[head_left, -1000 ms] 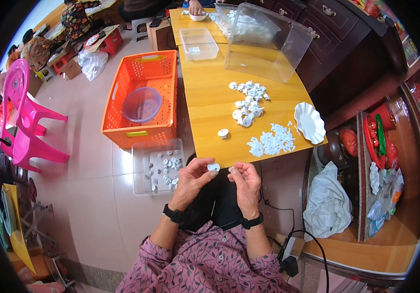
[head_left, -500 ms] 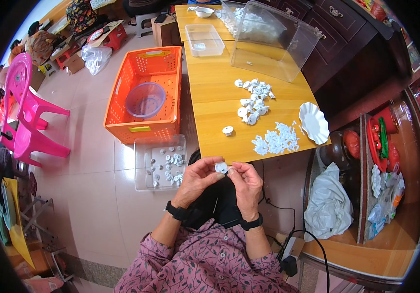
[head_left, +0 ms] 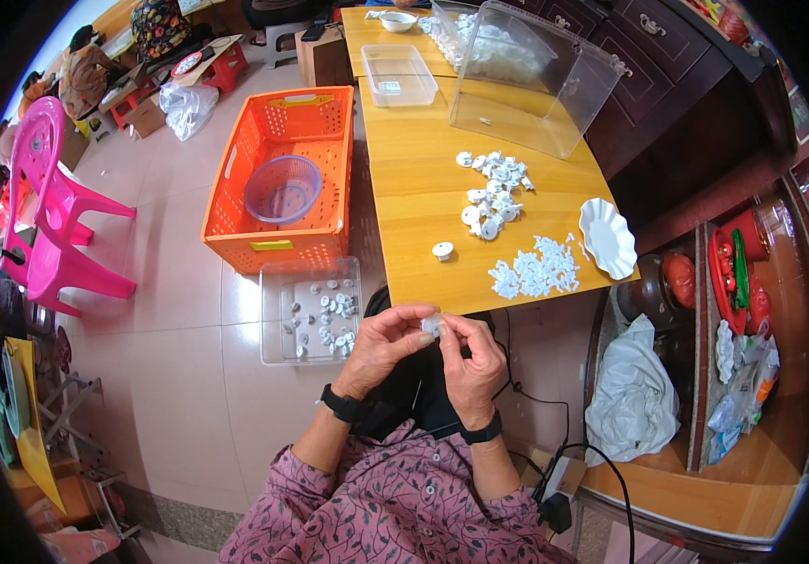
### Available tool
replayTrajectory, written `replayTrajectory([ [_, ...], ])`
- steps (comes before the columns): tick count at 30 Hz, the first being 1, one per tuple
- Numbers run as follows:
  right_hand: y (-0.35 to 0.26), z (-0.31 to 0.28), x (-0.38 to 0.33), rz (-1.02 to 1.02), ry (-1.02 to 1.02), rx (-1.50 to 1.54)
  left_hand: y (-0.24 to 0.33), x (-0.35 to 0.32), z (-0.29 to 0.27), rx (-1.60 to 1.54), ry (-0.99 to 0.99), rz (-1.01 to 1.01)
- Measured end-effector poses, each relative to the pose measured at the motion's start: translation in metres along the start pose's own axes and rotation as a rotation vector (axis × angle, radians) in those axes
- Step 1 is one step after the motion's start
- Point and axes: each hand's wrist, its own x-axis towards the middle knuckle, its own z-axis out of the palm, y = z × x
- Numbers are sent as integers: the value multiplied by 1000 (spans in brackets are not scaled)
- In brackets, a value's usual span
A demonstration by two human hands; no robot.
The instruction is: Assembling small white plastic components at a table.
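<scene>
Just off the table's near edge, my left hand [head_left: 378,348] pinches a small white round plastic part [head_left: 431,324] between thumb and fingers. My right hand [head_left: 472,367] is closed at the right side of the same part, thumb and fingertips pressed to it; any smaller piece there is hidden. On the wooden table [head_left: 404,197], a lone white round part [head_left: 443,251] sits nearest my hands. Beyond it is a loose pile of similar white round parts [head_left: 491,211]. To the right lies a heap of tiny white plastic pieces [head_left: 538,270], beside a white scalloped dish [head_left: 608,240].
On the floor at left, a clear bin [head_left: 271,355] holds several round parts, in front of an orange crate [head_left: 278,249] with a purple-tinted bowl [head_left: 282,191]. Clear containers [head_left: 400,75] stand farther back. Right are shelves with a white bag [head_left: 637,390]; black cables [head_left: 602,446] hang nearby.
The round part has turned between my fingers, so its flat face with dark openings no longer shows. My right fingers have come closer over it. The table things stay put.
</scene>
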Motion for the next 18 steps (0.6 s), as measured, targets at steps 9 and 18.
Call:
replayTrajectory([
  [9,-4,1,-1,13,17,28,-3,-1,-2,-98,-3,-27],
  [18,-5,3,-1,-5,18,33,-5,-1,-2,-127,-3,-25],
])
